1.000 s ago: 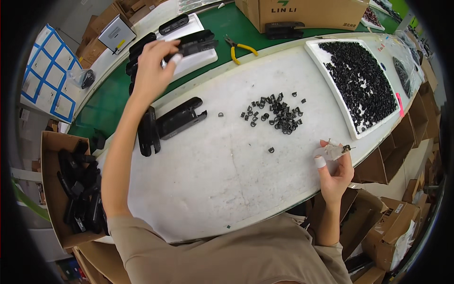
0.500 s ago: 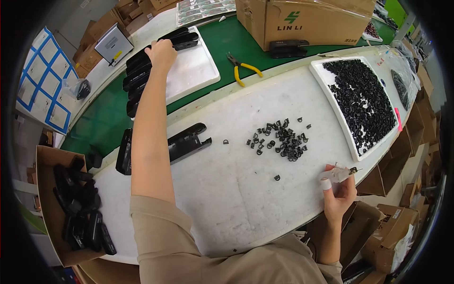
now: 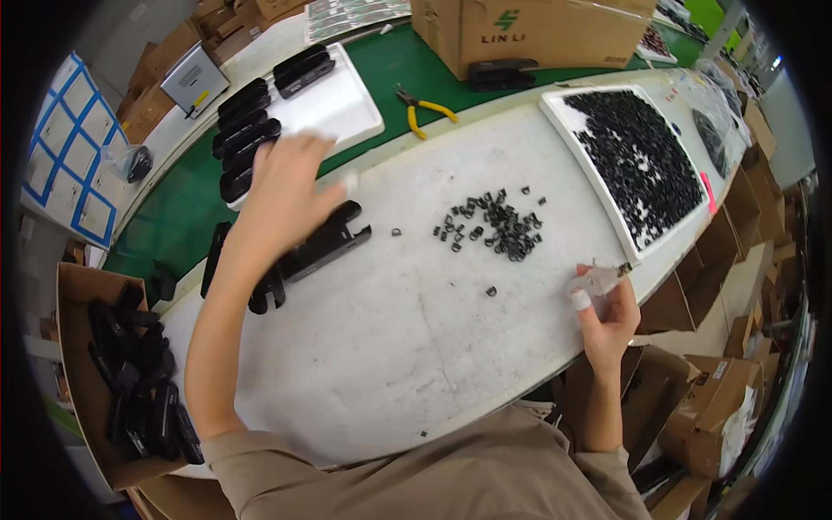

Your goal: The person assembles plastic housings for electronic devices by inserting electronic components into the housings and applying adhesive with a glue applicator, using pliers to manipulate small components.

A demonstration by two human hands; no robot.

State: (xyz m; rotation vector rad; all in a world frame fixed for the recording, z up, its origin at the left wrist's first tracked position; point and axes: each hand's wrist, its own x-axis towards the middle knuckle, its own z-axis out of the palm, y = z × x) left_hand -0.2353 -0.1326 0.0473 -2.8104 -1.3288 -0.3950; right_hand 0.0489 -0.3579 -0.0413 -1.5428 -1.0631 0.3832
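Head view: your left hand, blurred, hangs over the near left corner of a shallow tray and the bench edge, its thumb and fingers apart with nothing visible between them; the hand and forearm stand in front of, and partly hide, the long black housings lying on the bench beneath. Your right hand, thumb tip wrapped in white, is closed on a translucent dispenser with a thin dark tip, held above the bench's right side. Beyond the bench, on a smooth green surface, lie pliers with yellow handles, spread open, and behind them stands a large brown carton with a dark piece before it. The bench top is pale, scuffed and cracked; the housings are elongated and semi-glossy, the nearer one notched at its end. Small black D-shaped parts form a loose heap at mid-bench, with a few strays. As for containers, the white shallow tray bears housings at its far end and along its left side; a second white tray is heaped with tiny black pieces; the open cardboard box at left holds jumbled black housings.
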